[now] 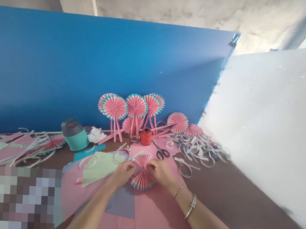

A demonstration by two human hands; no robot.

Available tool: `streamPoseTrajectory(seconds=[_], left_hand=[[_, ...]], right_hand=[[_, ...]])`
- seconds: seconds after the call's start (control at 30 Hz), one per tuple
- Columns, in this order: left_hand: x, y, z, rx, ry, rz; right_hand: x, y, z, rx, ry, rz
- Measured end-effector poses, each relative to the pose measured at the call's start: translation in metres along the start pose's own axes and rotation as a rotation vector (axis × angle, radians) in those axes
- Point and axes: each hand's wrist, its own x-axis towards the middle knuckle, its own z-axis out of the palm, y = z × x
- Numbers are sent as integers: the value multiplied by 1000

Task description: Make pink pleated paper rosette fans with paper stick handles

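Note:
A pleated pink paper fan [143, 180] with pastel edges lies on pink paper in front of me, its folds spread in two halves from a narrow middle. At its left side is my left hand [125, 171], fingers curled and pinched together. My right hand [160, 171] is pinched at the right side, close to the fan's middle. Whatever is between the fingertips of either hand is too small to make out. Just beyond the fan are black-handled scissors [162, 153] and a red spool of thread [146, 137].
Finished pink fans [135, 106] with paper-strip handles lean against the blue partition [120, 58]. Curled paper strips [199, 147] pile at the right. A teal-and-grey container [76, 137], crumpled white tissue [97, 134] and green paper sheets [102, 168] lie leftward. A white panel [271, 117] borders the right.

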Motion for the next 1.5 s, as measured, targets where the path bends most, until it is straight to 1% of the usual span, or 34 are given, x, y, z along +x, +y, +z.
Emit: streamPoseTrajectory(seconds=[0.23,0.37,0.43,0.5,0.57,0.6,0.63,0.73,0.8,0.87,0.9,1.0,1.1,1.17,1.23,1.27,1.3,1.37,1.5], left_hand=[[2,-5,2,74,19,3],[1,-4,-2,134,34,39],[-1,-1,-4,246,83,80],[-4,4,-5,377,185,131],[-7,9,-3,454,287,179],[-9,11,-1,473,309,202],[-10,13,1,484,305,226],[-12,14,6,499,217,309],[-12,14,8,514,181,349],[-12,13,8,549,168,363],[-11,13,9,573,158,360],[-11,14,9,644,142,325],[-11,16,9,677,144,280],[-12,17,8,684,143,273],[-11,16,6,696,141,267],[-11,15,5,704,141,264],[-11,14,4,710,145,263],[-10,12,1,715,161,259],[-10,10,-1,699,170,209]], right_hand=[[0,-3,-2,-55,-15,25],[1,-3,-1,-15,-41,25],[2,-4,1,17,-38,27],[2,-6,2,44,-49,44],[2,-7,2,78,-69,75],[2,-8,3,98,-78,87],[2,-7,3,120,-80,94],[1,-4,6,191,-54,89],[1,-1,9,247,-40,77],[3,0,11,333,-22,83],[4,1,12,402,-4,108],[7,-1,12,640,54,247],[7,0,9,809,40,349],[7,4,7,1032,25,440],[8,10,7,1319,42,556],[10,13,8,1425,57,607],[11,16,9,1479,68,642],[13,20,12,1490,69,681],[14,21,16,1424,70,661]])
